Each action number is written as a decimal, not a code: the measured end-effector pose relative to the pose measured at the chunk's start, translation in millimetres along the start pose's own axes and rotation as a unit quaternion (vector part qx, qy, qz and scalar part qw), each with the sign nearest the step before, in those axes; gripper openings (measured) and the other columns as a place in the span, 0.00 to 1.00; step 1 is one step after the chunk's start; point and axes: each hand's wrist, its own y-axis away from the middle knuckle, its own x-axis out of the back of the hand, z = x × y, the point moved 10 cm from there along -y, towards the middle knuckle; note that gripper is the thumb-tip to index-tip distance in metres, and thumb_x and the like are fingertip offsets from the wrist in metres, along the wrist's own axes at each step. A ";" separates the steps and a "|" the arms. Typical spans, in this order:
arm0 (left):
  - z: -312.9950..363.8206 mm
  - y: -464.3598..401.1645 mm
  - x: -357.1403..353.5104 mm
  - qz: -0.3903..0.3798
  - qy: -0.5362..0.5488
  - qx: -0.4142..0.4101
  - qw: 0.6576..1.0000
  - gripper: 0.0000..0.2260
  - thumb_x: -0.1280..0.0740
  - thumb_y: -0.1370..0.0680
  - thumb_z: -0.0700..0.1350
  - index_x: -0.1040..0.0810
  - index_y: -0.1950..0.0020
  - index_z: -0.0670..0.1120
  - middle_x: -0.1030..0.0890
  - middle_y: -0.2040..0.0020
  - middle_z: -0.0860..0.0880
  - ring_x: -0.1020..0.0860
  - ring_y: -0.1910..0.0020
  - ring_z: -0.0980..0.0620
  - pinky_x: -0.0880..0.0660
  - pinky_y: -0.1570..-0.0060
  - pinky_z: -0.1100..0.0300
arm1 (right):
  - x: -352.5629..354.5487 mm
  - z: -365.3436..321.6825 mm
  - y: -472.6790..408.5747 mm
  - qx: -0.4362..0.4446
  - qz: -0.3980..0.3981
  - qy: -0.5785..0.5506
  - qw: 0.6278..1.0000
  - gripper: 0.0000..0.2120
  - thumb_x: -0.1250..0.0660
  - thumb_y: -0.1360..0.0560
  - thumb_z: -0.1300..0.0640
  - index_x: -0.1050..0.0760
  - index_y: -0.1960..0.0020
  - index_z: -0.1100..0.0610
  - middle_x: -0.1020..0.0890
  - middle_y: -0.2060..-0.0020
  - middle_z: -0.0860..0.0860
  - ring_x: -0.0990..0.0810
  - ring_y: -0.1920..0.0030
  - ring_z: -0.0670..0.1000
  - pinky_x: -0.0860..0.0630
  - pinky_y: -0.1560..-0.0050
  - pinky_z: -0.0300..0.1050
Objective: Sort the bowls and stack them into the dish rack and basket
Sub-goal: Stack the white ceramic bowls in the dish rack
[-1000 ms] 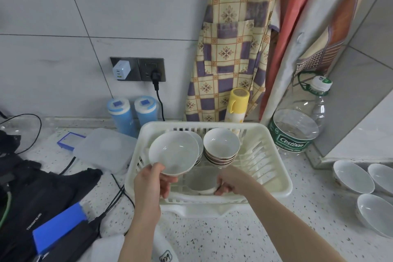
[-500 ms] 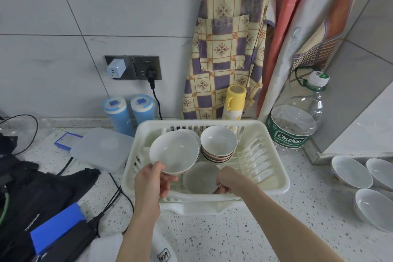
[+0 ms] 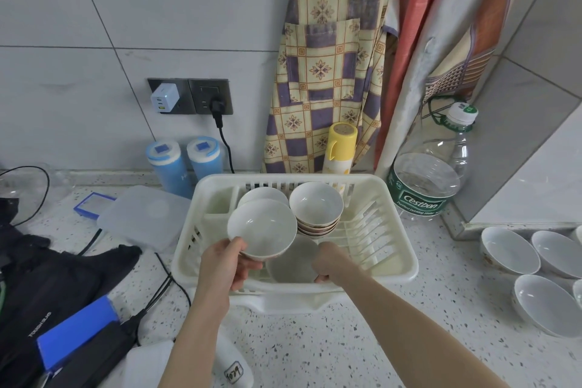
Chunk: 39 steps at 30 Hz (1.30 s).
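Left hand [image 3: 225,264] holds a white bowl [image 3: 262,230] tilted above the near-left part of the dish rack [image 3: 390,274], thumb over the near rim, fingers curled under the foot. Right hand [image 3: 327,263] is inside the rack's near edge, its grip closed on the rim of a second bowl [image 3: 291,261] lying on the rack floor. A stack of bowls [image 3: 316,209] sits upright toward the rack's back, another bowl [image 3: 264,194] behind the held one. More loose bowls [image 3: 508,250] wait on the worktop [image 3: 346,350] well right of the rack.

Judged: glazed ceramic, stiff, fairly light, slick, chips if knocked against the stack; best held at the rim with support under the foot, lowered slowly.

Writing: water bottle [image 3: 425,186] right of the rack reads "Cestbon"; white tagged item [image 3: 234,372] near of the rack reads "1079"; black bag [image 3: 47,287] left of the rack has print, too small to be sure
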 end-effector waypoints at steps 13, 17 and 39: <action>-2.5 -17.5 -38.9 -0.081 -0.246 0.013 0.966 0.09 0.38 0.29 0.44 0.22 0.55 0.42 0.16 0.70 0.43 0.29 0.81 0.54 0.41 0.79 0.66 | 34.8 -14.6 30.1 0.212 0.084 -0.075 0.971 0.22 0.43 0.23 0.48 0.33 0.75 0.49 0.26 0.78 0.40 0.30 0.70 0.46 0.34 0.66 0.43; -9.0 -18.3 -51.2 -0.108 -0.280 0.040 0.953 0.09 0.40 0.26 0.44 0.22 0.55 0.43 0.16 0.70 0.43 0.31 0.82 0.53 0.42 0.78 0.65 | 33.6 -5.8 22.2 0.184 0.079 -0.099 0.975 0.17 0.39 0.30 0.60 0.41 0.74 0.52 0.38 0.79 0.44 0.39 0.73 0.48 0.43 0.69 0.44; -28.5 -46.3 -44.2 -0.098 -0.419 0.032 0.902 0.07 0.36 0.25 0.41 0.22 0.63 0.43 0.16 0.72 0.49 0.25 0.78 0.55 0.31 0.74 0.66 | 24.5 5.8 6.0 0.089 0.064 -0.063 0.992 0.08 0.41 0.35 0.58 0.25 0.65 0.61 0.21 0.69 0.54 0.29 0.68 0.52 0.34 0.66 0.43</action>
